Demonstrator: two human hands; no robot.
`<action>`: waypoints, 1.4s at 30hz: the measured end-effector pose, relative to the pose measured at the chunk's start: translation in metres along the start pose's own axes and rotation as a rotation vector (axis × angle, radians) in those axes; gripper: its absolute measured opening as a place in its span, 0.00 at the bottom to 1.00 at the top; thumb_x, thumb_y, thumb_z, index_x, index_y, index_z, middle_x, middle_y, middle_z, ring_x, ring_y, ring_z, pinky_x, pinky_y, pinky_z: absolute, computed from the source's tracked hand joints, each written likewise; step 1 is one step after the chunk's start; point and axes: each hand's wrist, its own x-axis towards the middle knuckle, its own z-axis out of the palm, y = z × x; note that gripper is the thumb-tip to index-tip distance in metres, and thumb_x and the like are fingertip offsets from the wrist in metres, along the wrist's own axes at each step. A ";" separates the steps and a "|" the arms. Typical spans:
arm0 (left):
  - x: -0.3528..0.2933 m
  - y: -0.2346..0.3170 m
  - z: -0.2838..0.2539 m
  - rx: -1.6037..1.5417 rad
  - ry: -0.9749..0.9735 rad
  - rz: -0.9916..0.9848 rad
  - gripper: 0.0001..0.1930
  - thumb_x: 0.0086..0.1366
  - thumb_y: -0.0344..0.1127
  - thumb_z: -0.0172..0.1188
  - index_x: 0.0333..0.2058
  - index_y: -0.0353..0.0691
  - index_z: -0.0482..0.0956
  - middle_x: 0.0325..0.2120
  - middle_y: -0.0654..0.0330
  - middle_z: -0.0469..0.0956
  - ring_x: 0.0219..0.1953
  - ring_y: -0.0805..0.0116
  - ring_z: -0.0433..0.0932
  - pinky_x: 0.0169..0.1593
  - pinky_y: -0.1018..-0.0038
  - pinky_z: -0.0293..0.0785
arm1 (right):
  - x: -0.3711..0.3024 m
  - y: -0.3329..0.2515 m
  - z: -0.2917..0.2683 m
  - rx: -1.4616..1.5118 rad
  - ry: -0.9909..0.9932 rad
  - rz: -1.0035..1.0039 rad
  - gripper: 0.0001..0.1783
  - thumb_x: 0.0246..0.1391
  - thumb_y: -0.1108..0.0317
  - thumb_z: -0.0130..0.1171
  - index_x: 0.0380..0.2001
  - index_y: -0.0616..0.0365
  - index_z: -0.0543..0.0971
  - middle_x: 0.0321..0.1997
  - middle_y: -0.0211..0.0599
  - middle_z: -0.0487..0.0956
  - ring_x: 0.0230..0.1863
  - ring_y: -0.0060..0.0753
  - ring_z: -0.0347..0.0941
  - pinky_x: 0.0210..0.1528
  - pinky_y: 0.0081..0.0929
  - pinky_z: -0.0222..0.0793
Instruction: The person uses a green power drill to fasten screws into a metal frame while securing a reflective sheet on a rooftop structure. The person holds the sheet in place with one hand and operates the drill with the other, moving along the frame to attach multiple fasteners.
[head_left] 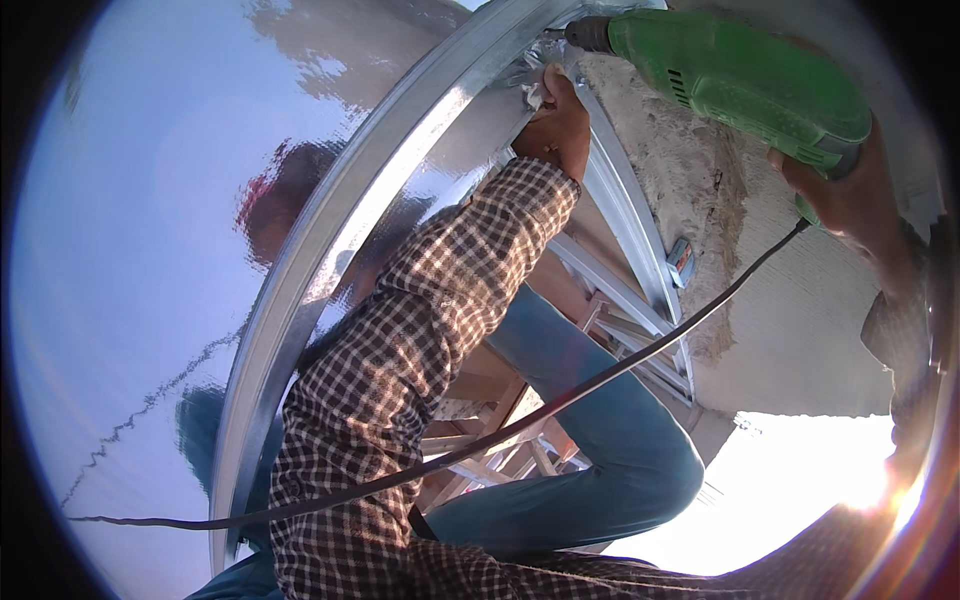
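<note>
My right hand [855, 195] grips the handle of a green corded power drill [740, 90], held level at the upper right. Its dark chuck points left, with the tip close to the inner side of a shiny metal channel [400, 130]. Just below the tip, my left hand [560, 125] is closed, one digit stretched up against the metal corner. Its other fingers are mostly hidden, beside something bright and crumpled-looking that I cannot make out. The drill's black cord [560, 400] hangs across my checkered left sleeve [400, 340].
A glossy, reflective sheet [150, 250] lies left of the channel. Right of my left arm are another metal rail [625, 190], a rough concrete wall [790, 300] and a small blue-and-orange box [682, 262]. My bent knee [650, 470] shows above a framework of bars [520, 430] far below.
</note>
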 end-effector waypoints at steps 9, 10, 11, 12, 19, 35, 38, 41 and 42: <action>0.019 -0.028 -0.059 -2.077 -0.556 -1.140 0.20 0.71 0.44 0.56 0.47 0.29 0.75 0.25 0.55 0.80 0.21 0.69 0.77 0.28 0.74 0.76 | -0.100 -0.042 -0.045 0.342 0.003 0.550 0.23 0.55 0.64 0.61 0.51 0.67 0.73 0.39 0.44 0.81 0.35 0.32 0.78 0.34 0.29 0.74; 0.023 -0.028 -0.061 -2.168 -0.555 -1.189 0.19 0.71 0.44 0.57 0.46 0.29 0.76 0.23 0.55 0.79 0.18 0.69 0.76 0.26 0.73 0.75 | -0.108 -0.055 -0.045 0.361 0.048 0.563 0.24 0.55 0.64 0.61 0.51 0.67 0.72 0.39 0.44 0.81 0.34 0.32 0.78 0.33 0.28 0.74; 0.026 -0.032 -0.080 -2.201 -0.571 -1.222 0.19 0.70 0.45 0.57 0.44 0.30 0.77 0.22 0.55 0.79 0.15 0.69 0.75 0.24 0.73 0.75 | -0.128 -0.058 -0.041 0.397 0.099 0.614 0.25 0.54 0.64 0.61 0.51 0.68 0.72 0.39 0.45 0.81 0.33 0.33 0.78 0.32 0.28 0.73; 0.025 -0.033 -0.106 -2.239 -0.668 -1.342 0.19 0.70 0.44 0.59 0.44 0.30 0.76 0.21 0.56 0.78 0.14 0.71 0.74 0.22 0.74 0.74 | -0.148 -0.061 -0.040 0.424 0.147 0.669 0.25 0.54 0.64 0.60 0.52 0.68 0.72 0.39 0.45 0.81 0.33 0.34 0.78 0.31 0.28 0.73; -0.037 -0.051 -0.125 -2.233 -0.834 -0.797 0.12 0.70 0.40 0.58 0.34 0.35 0.75 0.23 0.58 0.80 0.17 0.77 0.74 0.22 0.79 0.72 | -0.153 -0.101 0.031 0.790 0.550 0.446 0.32 0.48 0.62 0.64 0.54 0.69 0.71 0.37 0.50 0.81 0.30 0.34 0.79 0.28 0.25 0.73; -0.269 -0.327 -0.117 -0.237 -0.444 0.029 0.13 0.60 0.38 0.60 0.42 0.41 0.74 0.43 0.52 0.72 0.43 0.54 0.77 0.44 0.58 0.72 | -0.165 -0.139 0.084 1.388 0.641 0.004 0.29 0.54 0.63 0.62 0.55 0.68 0.68 0.42 0.51 0.81 0.32 0.30 0.80 0.27 0.24 0.79; -0.289 -0.335 -0.090 -0.185 -0.632 0.059 0.14 0.61 0.38 0.58 0.43 0.37 0.74 0.40 0.48 0.76 0.42 0.54 0.80 0.41 0.58 0.75 | -0.160 -0.138 0.088 1.404 0.674 -0.023 0.27 0.55 0.64 0.63 0.54 0.65 0.69 0.41 0.49 0.81 0.31 0.30 0.80 0.28 0.24 0.78; -0.288 -0.331 -0.074 -0.171 -0.733 0.047 0.12 0.63 0.39 0.55 0.38 0.36 0.77 0.35 0.46 0.79 0.38 0.54 0.82 0.38 0.58 0.77 | -0.148 -0.124 0.090 1.433 0.679 -0.063 0.25 0.56 0.66 0.62 0.54 0.63 0.69 0.40 0.47 0.81 0.31 0.30 0.80 0.27 0.23 0.76; -0.284 -0.333 -0.067 -0.167 -0.763 0.011 0.11 0.64 0.39 0.54 0.35 0.36 0.78 0.33 0.46 0.81 0.37 0.53 0.82 0.37 0.58 0.77 | -0.146 -0.122 0.091 1.442 0.681 -0.070 0.25 0.56 0.66 0.62 0.54 0.62 0.69 0.40 0.47 0.81 0.31 0.30 0.80 0.27 0.23 0.76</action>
